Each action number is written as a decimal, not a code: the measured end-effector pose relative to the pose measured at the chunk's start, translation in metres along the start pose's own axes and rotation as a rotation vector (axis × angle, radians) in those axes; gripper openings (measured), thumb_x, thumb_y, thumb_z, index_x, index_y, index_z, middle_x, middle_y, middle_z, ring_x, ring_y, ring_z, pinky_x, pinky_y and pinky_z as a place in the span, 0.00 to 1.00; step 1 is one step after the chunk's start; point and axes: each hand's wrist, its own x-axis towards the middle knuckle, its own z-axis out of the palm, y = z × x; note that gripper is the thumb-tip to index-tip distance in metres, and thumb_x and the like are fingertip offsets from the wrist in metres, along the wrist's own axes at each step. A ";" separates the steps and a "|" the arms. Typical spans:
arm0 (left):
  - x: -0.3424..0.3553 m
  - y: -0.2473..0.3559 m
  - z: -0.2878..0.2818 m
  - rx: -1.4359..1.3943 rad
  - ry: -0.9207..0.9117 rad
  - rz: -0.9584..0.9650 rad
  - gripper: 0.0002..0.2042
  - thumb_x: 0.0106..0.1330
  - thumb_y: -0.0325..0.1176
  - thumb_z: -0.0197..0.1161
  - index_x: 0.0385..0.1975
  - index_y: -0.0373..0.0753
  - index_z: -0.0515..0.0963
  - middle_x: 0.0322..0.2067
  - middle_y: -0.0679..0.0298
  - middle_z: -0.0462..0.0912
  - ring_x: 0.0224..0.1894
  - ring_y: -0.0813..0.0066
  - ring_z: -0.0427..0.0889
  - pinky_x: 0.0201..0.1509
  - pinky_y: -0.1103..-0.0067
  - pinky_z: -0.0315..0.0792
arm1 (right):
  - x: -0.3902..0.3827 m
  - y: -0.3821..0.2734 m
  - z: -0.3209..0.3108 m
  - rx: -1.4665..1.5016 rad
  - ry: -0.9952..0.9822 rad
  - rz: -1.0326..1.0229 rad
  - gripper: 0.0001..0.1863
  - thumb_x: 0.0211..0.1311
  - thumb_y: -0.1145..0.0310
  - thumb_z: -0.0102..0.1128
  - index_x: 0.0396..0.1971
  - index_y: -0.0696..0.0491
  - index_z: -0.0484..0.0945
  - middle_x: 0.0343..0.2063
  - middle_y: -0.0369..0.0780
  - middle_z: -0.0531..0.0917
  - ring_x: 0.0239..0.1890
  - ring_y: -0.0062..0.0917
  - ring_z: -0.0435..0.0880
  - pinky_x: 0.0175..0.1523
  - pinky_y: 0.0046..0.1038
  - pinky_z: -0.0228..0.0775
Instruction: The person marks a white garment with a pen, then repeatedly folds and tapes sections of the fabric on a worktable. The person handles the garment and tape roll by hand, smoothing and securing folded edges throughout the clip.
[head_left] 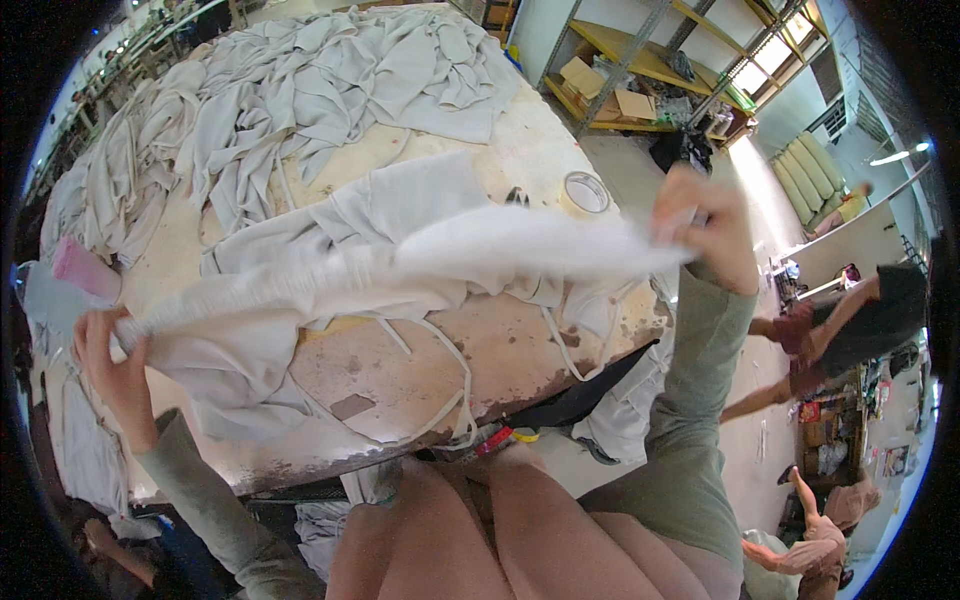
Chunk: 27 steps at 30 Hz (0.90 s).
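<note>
The left hand is at the table's left, its fingers bent and closed on one end of the cloth; the right hand is raised beyond the table's right side, blurred, its fingers curled round the other end; the white cloth stretches between the two hands across the front half of the table, its right part lifted and blurred, its left part hanging in folds onto the worn top; whether the middle touches the table I cannot tell.

Just behind the cloth lies a pale grey piece, partly covered by it; a tape roll sits behind the cloth's right part, near the right hand; thin pale straps trail in front of the cloth toward the near edge; a black cloth hangs at that edge, on the right.

A large heap of pale grey fabric covers the far side; a pink thing stands at the left, just beyond the left hand; past the table, a shelf bears open boxes; other people are at the right, well apart from the cloth.
</note>
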 end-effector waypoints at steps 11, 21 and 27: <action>-0.140 0.012 0.015 -0.282 -0.315 -0.298 0.14 0.52 0.37 0.67 0.32 0.32 0.76 0.34 0.58 0.73 0.41 0.60 0.71 0.44 0.70 0.65 | -0.007 0.136 0.122 -0.628 0.053 0.233 0.15 0.61 0.59 0.53 0.47 0.42 0.77 0.25 0.44 0.76 0.23 0.38 0.77 0.32 0.34 0.70; -0.169 0.017 0.041 -0.349 0.068 -0.787 0.17 0.60 0.33 0.65 0.43 0.31 0.70 0.39 0.59 0.71 0.32 0.71 0.72 0.40 0.75 0.70 | 0.009 0.147 0.136 -0.420 0.408 0.336 0.14 0.64 0.56 0.50 0.41 0.47 0.79 0.27 0.38 0.79 0.22 0.27 0.77 0.29 0.27 0.69; -0.161 -0.052 0.058 -0.519 -0.050 -1.015 0.26 0.62 0.42 0.62 0.54 0.31 0.65 0.44 0.55 0.75 0.39 0.71 0.74 0.42 0.76 0.69 | -0.003 0.088 0.063 0.419 -0.073 0.844 0.21 0.61 0.53 0.55 0.31 0.59 0.81 0.27 0.33 0.80 0.30 0.15 0.75 0.36 0.16 0.65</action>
